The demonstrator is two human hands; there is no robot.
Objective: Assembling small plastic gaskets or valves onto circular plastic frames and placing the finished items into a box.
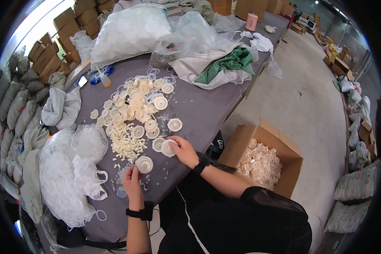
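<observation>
Assembly in hand: left hand point(132, 180) fingers pinch a white disc point(144, 164) at the counter point(199, 114) edge, right hand point(184, 151) fingers grip another disc point(168, 147); next likely needs a small peg point(125, 144) fitted.

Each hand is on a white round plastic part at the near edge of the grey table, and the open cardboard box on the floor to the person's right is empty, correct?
Not quite. The head view shows the cardboard box holding a heap of white round parts. The rest stands: left hand and right hand each on a white part on the grey table.
</observation>
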